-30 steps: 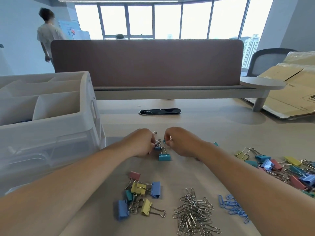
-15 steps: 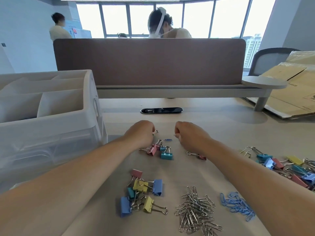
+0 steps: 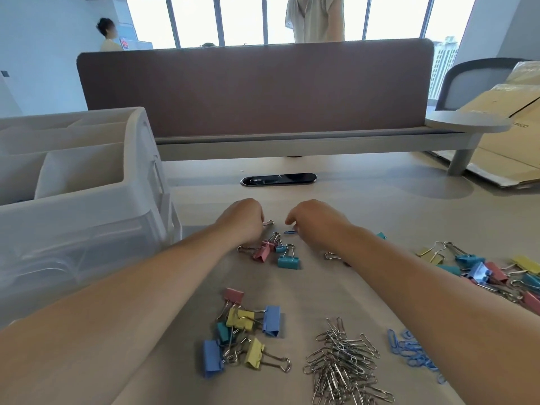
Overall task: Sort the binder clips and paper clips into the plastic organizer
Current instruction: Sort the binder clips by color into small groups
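The translucent plastic organizer [image 3: 128, 182] stands at the left with its open compartments facing up. My left hand [image 3: 242, 220] is curled, and a small clip's wire handle [image 3: 268, 223] pokes out of its fingers. A short gap away, my right hand [image 3: 312, 220] is curled with nothing visible in it. A small blue paper clip [image 3: 290, 231] lies just under its fingertips. Below the hands lie a pink binder clip [image 3: 261, 252] and a teal binder clip [image 3: 288, 261]. Nearer me are a group of coloured binder clips [image 3: 242, 331], silver paper clips [image 3: 342, 366] and blue paper clips [image 3: 409, 349].
A larger heap of binder clips [image 3: 491, 270] lies at the right edge. A black cable grommet [image 3: 278, 179] sits beyond the hands, in front of the brown desk partition [image 3: 254, 89]. Cardboard [image 3: 511, 135] and a round shelf [image 3: 467, 124] are at the far right. Two people are behind the partition.
My hands, pinched together over the small clips a second ago, have drawn apart. The pink and teal clips now lie uncovered. A person behind the partition has stood up.
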Motion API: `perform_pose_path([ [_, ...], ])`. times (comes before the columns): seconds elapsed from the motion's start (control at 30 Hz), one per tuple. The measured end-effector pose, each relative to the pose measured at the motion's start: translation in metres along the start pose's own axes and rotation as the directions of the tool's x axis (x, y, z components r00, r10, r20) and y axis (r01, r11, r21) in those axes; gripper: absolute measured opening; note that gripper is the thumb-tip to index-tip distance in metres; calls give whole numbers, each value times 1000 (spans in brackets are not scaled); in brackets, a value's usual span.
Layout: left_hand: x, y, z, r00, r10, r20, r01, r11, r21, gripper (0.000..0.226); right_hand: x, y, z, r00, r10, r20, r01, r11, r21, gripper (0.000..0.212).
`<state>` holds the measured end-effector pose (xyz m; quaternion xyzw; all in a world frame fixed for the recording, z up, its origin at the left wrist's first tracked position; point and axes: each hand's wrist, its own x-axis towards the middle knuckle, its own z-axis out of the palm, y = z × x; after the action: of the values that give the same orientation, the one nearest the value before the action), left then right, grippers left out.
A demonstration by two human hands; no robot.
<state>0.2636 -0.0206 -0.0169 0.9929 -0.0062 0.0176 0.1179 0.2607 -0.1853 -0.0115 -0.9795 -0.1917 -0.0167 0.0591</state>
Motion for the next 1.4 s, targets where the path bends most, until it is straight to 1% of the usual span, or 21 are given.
perform_pose_path([
  [0.07,-3,4,0,1000,11,28,-12,1000,20,13,1,-2,1,1000,-12,-13,12,999,-38,35],
  [0.23,-13,14,-4,994,72,84,-76,996,40,18,-6,-3,-4,999,-45,-6,45,999,-17,22],
  [0.3,-19,16,-8,990,91,105,-93,995,19,23,-10,-2,-7,998,-64,6,64,998,-5,17],
  [0.37,-25,18,-12,978,127,163,-128,992,-5,33,-16,-1,-9,998,-61,30,61,998,9,15],
  [0.43,-32,20,-15,958,164,236,-174,985,20,45,-21,0,-11,997,-49,59,49,999,11,13],
  [0.5,-38,20,-15,944,187,273,-210,976,56,48,-26,0,-13,995,-29,98,29,1000,-3,12],
  [0.57,-40,20,-14,944,202,261,-233,968,93,46,-29,1,-13,992,-6,126,8,1000,-20,14],
  [0.67,-44,19,-12,948,243,206,-274,952,138,42,-35,1,-14,987,4,158,0,1000,-27,16],
  [0.8,-47,15,-7,951,277,140,-298,942,154,25,-43,1,-16,982,1,190,0,1000,-6,16],
  [0.87,-46,13,-4,952,285,108,-299,943,147,18,-45,2,-17,979,-4,206,-2,1000,30,17],
  [0.93,-45,12,-3,955,284,86,-292,950,113,15,-45,2,-18,977,-23,214,2,996,95,15],
  [1.0,-43,13,-4,962,264,73,-267,963,37,14,-45,2,-20,979,-35,199,2,986,164,12],
  [1.07,-41,13,-6,969,240,60,-238,971,-33,13,-44,3,-22,986,-36,160,4,980,201,9],
  [1.17,-41,13,-9,974,227,25,-225,971,-79,13,-41,4,-25,997,-7,80,-11,973,231,5],
  [1.23,-43,14,-12,969,244,47,-239,966,-97,14,-40,4,-25,997,-14,78,-6,968,252,6],
  [1.3,-48,16,-15,954,269,131,-253,959,-127,18,-40,2,-24,988,-44,146,5,967,253,7],
  [1.33,-52,17,-16,944,282,174,-262,957,-128,21,-41,0,-22,981,-59,185,14,972,234,8],
  [1.4,-58,20,-18,929,293,229,-282,956,-80,38,-42,-2,-19,973,-58,226,17,984,178,8],
])
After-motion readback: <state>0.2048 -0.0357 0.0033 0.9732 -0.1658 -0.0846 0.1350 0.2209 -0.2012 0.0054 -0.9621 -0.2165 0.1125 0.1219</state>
